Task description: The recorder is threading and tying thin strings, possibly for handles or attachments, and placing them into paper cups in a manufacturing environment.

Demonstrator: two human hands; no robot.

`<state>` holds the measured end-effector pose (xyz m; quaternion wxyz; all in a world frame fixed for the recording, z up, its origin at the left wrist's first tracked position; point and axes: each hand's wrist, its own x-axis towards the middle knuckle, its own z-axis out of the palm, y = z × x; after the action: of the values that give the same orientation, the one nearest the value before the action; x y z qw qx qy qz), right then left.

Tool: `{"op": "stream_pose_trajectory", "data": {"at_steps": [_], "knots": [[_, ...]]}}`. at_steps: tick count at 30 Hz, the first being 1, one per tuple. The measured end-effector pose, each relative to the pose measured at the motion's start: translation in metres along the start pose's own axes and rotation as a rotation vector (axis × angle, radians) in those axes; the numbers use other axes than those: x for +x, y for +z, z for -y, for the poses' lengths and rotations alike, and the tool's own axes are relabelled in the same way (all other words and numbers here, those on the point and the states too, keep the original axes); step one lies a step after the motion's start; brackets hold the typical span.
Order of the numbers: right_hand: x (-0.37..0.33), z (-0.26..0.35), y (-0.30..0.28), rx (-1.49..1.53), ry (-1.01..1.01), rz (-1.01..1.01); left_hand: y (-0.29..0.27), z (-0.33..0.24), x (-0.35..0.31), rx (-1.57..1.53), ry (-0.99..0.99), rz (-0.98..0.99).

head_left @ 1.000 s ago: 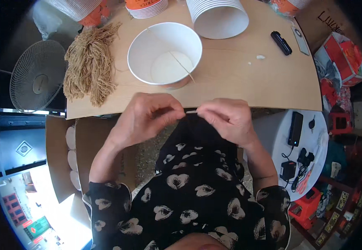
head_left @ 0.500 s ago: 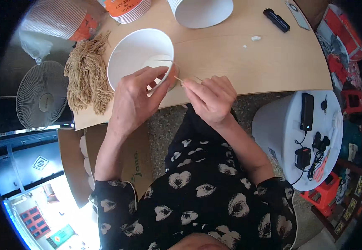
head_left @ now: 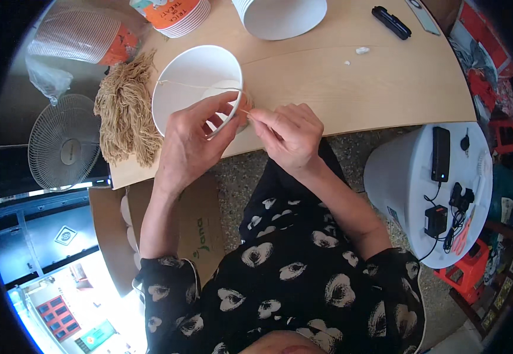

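A white paper bucket [head_left: 180,68] lies tipped on the table with its mouth toward me. My left hand [head_left: 191,133] is closed on the near right part of its rim, fingers inside and thumb outside. Across the bucket's mouth runs a thin beige cord [head_left: 194,86], from the left wall to the right rim. Just outside that rim, my right hand [head_left: 292,133] pinches a cord end between thumb and forefinger. Left of the bucket rests a bundle of tan cords [head_left: 123,112]. The orange outer side of the bucket shows only in part.
Stacked orange printed buckets [head_left: 180,15] and another white bucket stack [head_left: 283,17] stand at the back. A black folded tool [head_left: 391,22] and white scraps [head_left: 362,51] lie farther right. A fan [head_left: 64,141] stands left; a white drum [head_left: 392,159] holds chargers and scissors.
My right hand has moved left, closer to the bucket's rim. The cord now spans the mouth, where before only a short piece showed at the right. My left hand keeps its hold.
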<state>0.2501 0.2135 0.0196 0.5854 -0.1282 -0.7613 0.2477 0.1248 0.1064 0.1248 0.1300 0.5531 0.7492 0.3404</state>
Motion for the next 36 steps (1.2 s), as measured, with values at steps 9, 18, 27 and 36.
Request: {"op": "stream_pose_trajectory", "data": {"at_steps": [9, 18, 27, 36], "knots": [[0.002, 0.001, 0.002, 0.028, 0.036, 0.031, -0.001, 0.005, -0.001, -0.023, -0.022, 0.018], [0.005, 0.001, 0.008, 0.055, 0.052, 0.039, -0.006, 0.006, -0.001, -0.072, -0.020, 0.060], [0.008, 0.002, 0.013, 0.106, 0.083, 0.025, -0.009, 0.020, 0.002, -0.223, -0.028, 0.067], [0.014, 0.006, 0.005, 0.230, 0.207, 0.124, -0.020, 0.017, 0.012, -0.233, -0.114, 0.208]]}}
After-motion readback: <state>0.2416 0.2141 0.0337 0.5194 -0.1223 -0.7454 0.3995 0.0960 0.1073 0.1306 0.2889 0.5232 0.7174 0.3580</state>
